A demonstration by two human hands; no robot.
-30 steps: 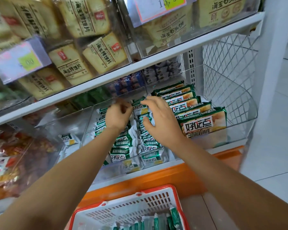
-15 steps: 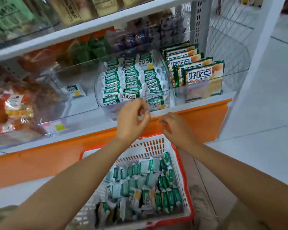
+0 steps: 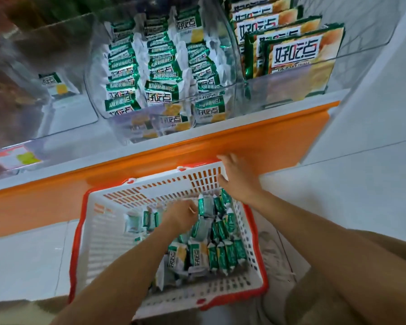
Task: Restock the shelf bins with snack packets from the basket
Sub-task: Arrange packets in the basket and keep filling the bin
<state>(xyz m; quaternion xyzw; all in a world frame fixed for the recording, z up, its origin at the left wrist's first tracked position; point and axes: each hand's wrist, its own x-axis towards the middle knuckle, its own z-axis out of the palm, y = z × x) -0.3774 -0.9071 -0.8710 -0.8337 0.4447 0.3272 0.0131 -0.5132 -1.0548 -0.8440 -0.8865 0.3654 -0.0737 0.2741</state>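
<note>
A white slotted plastic basket with a red rim [image 3: 96,242] sits on the pale tiled floor [image 3: 361,188] in the lower centre of the frame, against the orange shelf front [image 3: 279,139]. Small green-and-white snack packets [image 3: 220,254] lie heaped in its right half.

The left hand [image 3: 181,216] is down inside the basket among the packets, fingers curled downward. Whether it has hold of a packet cannot be told. The right hand [image 3: 238,177] holds the basket's far right corner, thumb against the inside of the wall and fingers over the rim.

Above, in the upper centre, a clear plastic shelf bin [image 3: 93,73] holds three rows of the same packets, standing upright [image 3: 159,66]. The clear bin to its right [image 3: 361,31] holds larger green-edged packs [image 3: 291,55] standing one behind another. The clear bin on the left [image 3: 68,123] holds a single small packet [image 3: 54,84]. A blurred price label [image 3: 17,158] sits at the left edge.
</note>
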